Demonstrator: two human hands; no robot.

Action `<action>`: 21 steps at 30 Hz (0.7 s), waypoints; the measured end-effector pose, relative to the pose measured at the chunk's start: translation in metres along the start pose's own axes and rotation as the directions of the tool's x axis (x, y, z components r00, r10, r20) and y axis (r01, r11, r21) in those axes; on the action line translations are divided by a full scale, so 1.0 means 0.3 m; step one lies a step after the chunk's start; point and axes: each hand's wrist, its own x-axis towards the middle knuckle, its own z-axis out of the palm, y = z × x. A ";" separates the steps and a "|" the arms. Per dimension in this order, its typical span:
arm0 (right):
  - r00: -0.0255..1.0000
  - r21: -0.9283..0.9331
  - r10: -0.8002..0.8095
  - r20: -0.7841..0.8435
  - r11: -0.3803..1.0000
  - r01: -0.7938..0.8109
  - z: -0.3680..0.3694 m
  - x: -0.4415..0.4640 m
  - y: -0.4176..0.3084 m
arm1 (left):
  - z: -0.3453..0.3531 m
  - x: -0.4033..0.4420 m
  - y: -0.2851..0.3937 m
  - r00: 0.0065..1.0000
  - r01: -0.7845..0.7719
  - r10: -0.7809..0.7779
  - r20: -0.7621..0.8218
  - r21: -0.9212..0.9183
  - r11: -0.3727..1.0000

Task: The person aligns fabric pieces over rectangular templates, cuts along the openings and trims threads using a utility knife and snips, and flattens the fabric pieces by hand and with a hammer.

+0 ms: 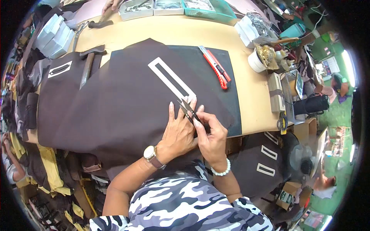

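Dark brown fabric (111, 88) is spread over the table, with a long white rectangular frame (167, 79) lying on it at a slant. Pinched in my right hand (212, 133) is a pair of black thread snips (187, 110), its blade tips at the frame's lower end. My left hand (179, 129), wearing a wristwatch, rests flat on the fabric with its fingers stretched toward that same end. The snips hide part of the left fingertips. A red utility knife (215, 67) lies up and to the right, on a dark cutting mat (227, 102).
A hammer (88, 69) sits on the fabric at left, near another white frame (59, 69). Trays (135, 13) of small parts line the far edge, where another person's hand (112, 4) shows. At right stand a white pot (257, 61) and yellow-handled scissors (283, 122).
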 end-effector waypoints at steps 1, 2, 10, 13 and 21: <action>0.999 -0.080 0.006 -0.051 0.997 -0.010 0.008 -0.004 0.040 | -0.001 -0.002 0.004 1.000 0.006 -0.009 0.029 0.071 0.997; 0.995 -0.156 0.009 -0.101 0.988 -0.024 0.011 -0.008 0.080 | -0.005 -0.001 0.006 1.000 0.003 -0.005 0.030 0.052 0.999; 0.977 -0.597 -0.107 -0.185 0.802 -0.025 -0.129 0.027 0.171 | -0.145 0.024 -0.046 0.999 0.029 -0.028 -0.027 0.049 0.998; 0.973 -0.567 -0.165 -0.162 0.823 0.045 -0.144 0.184 0.164 | -0.227 0.081 -0.170 0.986 0.136 -0.121 -0.115 0.136 0.981; 0.972 -0.523 0.229 0.050 0.836 -0.170 -0.106 0.465 0.262 | -0.194 0.186 -0.381 0.945 0.301 -0.303 -0.121 -0.034 0.953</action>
